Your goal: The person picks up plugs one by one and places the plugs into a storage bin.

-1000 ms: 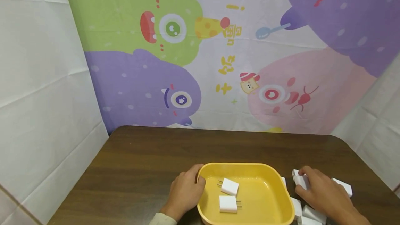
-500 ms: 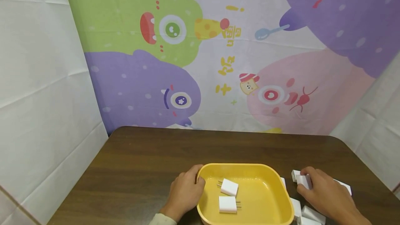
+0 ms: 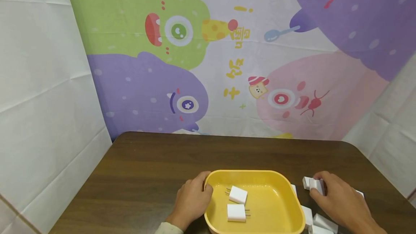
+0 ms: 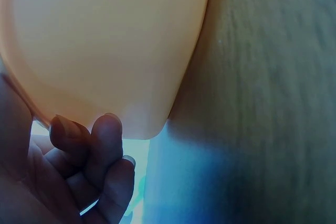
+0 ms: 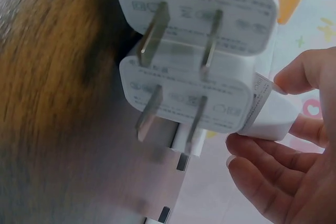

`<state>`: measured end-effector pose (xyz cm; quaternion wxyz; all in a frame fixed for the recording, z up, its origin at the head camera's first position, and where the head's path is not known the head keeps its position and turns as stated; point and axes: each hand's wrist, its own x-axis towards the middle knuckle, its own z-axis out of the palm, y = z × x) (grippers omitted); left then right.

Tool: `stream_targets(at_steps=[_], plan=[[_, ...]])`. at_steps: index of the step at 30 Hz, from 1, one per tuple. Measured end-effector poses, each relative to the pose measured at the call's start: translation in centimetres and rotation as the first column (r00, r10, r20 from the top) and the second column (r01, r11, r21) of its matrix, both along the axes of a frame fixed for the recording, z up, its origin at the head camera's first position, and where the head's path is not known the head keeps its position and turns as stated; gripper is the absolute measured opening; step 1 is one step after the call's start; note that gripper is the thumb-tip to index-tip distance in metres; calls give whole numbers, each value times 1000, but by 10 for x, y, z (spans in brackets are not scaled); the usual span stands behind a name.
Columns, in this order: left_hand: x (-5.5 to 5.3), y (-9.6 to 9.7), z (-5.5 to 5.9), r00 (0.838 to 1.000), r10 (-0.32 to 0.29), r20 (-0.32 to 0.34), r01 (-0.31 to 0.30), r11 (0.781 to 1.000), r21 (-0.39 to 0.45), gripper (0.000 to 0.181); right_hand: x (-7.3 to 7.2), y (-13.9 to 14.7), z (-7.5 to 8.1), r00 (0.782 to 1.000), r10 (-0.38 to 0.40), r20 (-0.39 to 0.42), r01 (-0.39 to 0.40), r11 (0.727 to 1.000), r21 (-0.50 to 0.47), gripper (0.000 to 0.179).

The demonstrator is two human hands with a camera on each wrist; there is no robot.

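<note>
My left hand grips the left rim of a yellow plastic bin, thumb over the edge. The left wrist view shows its curled fingers against the bin's outer wall. Inside the bin lie two white plug chargers, one charger with prongs to the left, the other charger with prongs to the right. Right of the bin, my right hand pinches a white charger between thumb and fingers. Another white charger sits just left of the held one.
Several more white chargers lie between the bin and my right forearm. Two chargers with metal prongs loom close in the right wrist view, an upper charger and a lower charger. The dark wooden table ends at a cartoon-printed cloth.
My right hand has shifted slightly and tilted the pinched charger, and it covers more of the charger at its far right. The left hand and the bin hold their place.
</note>
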<state>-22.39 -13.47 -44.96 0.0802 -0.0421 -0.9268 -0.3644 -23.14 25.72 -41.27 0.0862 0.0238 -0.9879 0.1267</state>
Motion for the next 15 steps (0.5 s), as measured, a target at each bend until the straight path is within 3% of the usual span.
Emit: stream_targets(at_steps=[6, 15], plan=[[0, 0, 0, 1000, 1, -11, -1, 1000, 0, 38, -1, -1, 5, 999, -14, 53, 14, 1000, 3, 43], [0, 0, 0, 1000, 4, -12, -4, 1000, -6, 38, 1, -1, 7, 1000, -11, 18, 11, 1000, 4, 47]])
